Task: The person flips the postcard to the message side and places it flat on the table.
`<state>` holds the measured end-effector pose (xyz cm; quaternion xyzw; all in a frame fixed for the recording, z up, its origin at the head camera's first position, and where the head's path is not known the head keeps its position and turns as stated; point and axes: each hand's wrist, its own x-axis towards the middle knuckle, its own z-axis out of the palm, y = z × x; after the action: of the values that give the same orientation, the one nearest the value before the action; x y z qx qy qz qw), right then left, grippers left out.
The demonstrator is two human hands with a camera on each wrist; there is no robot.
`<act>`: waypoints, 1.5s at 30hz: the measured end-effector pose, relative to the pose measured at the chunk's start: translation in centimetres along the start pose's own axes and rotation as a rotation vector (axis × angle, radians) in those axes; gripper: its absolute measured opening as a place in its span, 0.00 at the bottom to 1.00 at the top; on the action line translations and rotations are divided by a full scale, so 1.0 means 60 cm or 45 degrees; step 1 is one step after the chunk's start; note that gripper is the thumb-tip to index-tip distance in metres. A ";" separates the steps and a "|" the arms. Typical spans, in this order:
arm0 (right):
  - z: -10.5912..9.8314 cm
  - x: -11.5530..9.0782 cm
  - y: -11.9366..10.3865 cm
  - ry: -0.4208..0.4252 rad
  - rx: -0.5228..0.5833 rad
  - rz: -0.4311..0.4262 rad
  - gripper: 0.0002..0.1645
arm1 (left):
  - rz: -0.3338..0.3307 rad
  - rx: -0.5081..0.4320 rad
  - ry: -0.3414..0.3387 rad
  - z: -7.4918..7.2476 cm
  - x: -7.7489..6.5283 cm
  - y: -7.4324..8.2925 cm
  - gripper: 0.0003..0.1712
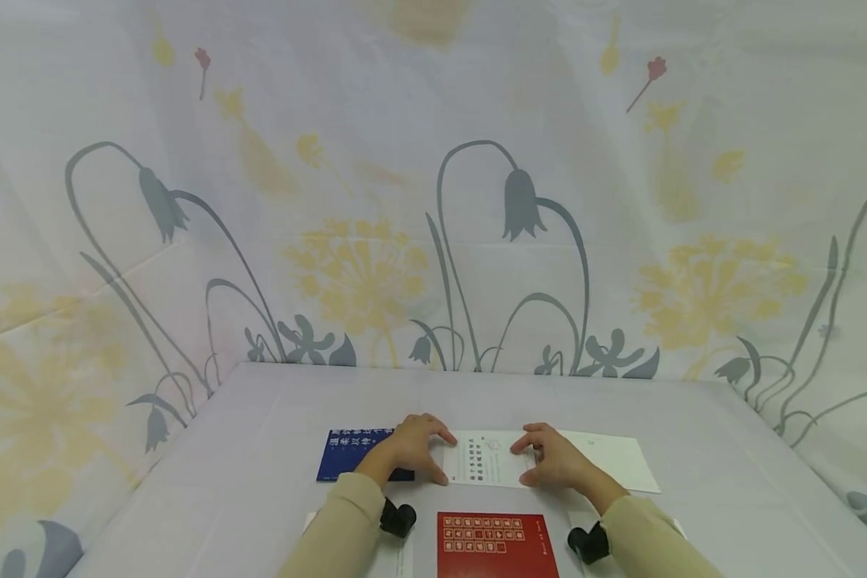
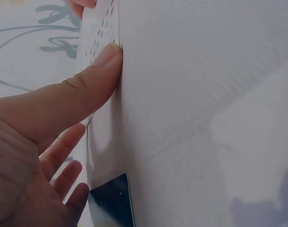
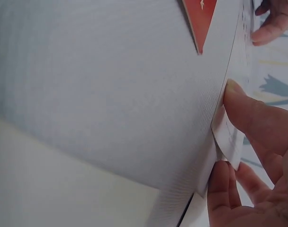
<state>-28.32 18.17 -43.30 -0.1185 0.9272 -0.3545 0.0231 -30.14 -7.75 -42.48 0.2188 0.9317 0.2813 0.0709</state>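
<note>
We see the left hand [image 1: 415, 449] with its thumb and fingers set a little apart, holding the left end of a white rectangular paper card printed with dark characters [image 1: 480, 466]; in the left wrist view its thumb presses on the card's near edge, the other fingers spread off to the side. We see the right hand [image 1: 558, 459] at the right end of the same card, pinching it between thumb and fingers; in the right wrist view the held corner bends a little, and we cannot tell how far the card is raised.

The printed card lies between the two hands, in the middle of the far row; to its left we find a dark blue rectangular card with white characters [image 1: 347, 456], partly covered by the left hand; to its right, a plain cream rectangular card [image 1: 614, 457], partly behind the right hand. Nearer to us, centred between the forearms, lies a red rectangular card with pale gold square characters [image 1: 494, 546]; pale flat pieces [image 1: 405, 562] show beside it, mostly covered by the arms.

Beige sleeves [image 1: 339, 522] cover both forearms, with black wrist devices [image 1: 397, 518] at the cuffs; under everything we see a white cloth-like tabletop [image 1: 246, 498]; beyond it hangs a white curtain with grey and yellow flowers [image 1: 405, 104].
</note>
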 end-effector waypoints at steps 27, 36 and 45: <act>0.001 -0.017 -0.012 0.178 0.026 0.060 0.26 | 0.047 -0.459 0.121 0.018 -0.010 -0.003 0.37; -0.006 -0.016 -0.009 0.250 0.127 0.045 0.21 | -0.061 -0.629 0.255 0.018 -0.020 0.000 0.34; -0.013 -0.017 -0.011 0.339 0.192 0.012 0.18 | -0.087 -0.748 0.353 0.019 -0.022 0.003 0.30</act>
<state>-27.27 18.44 -42.34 -0.0641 0.8934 -0.4355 -0.0898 -28.62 -7.62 -43.31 0.1173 0.8182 0.5627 0.0129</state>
